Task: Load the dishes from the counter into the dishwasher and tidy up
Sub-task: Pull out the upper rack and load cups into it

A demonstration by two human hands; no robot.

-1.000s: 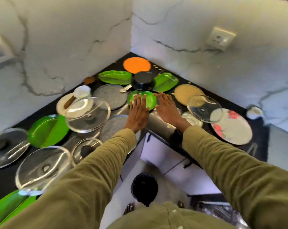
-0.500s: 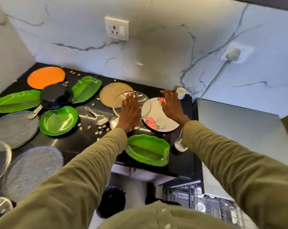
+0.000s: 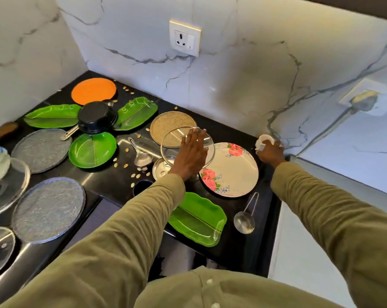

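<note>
My left hand (image 3: 191, 153) lies flat, fingers straight, over a clear glass lid (image 3: 172, 138) that leans on a small steel bowl (image 3: 161, 168). At the counter's far right corner my right hand (image 3: 269, 151) grips a small white cup (image 3: 261, 142). Between the hands lies a white plate with red flowers (image 3: 232, 172). A brown round plate (image 3: 169, 123) sits behind the lid. A green leaf-shaped tray (image 3: 198, 218) lies near the front edge, with a steel ladle (image 3: 244, 220) to its right. The dishwasher is out of view.
The black counter (image 3: 103, 181) also holds an orange plate (image 3: 93, 91), green leaf trays (image 3: 135, 113), a green round plate (image 3: 92, 150), a black pan (image 3: 97, 117), grey plates (image 3: 48, 208), glass lids (image 3: 3, 187), a steel scoop (image 3: 141, 157) and scattered seeds (image 3: 135, 174). A wall socket (image 3: 184, 37) is above.
The view has swung right along the counter. My left hand has settled on the glass lid. My right hand has moved off the flowered plate to the corner and taken hold of the white cup.
</note>
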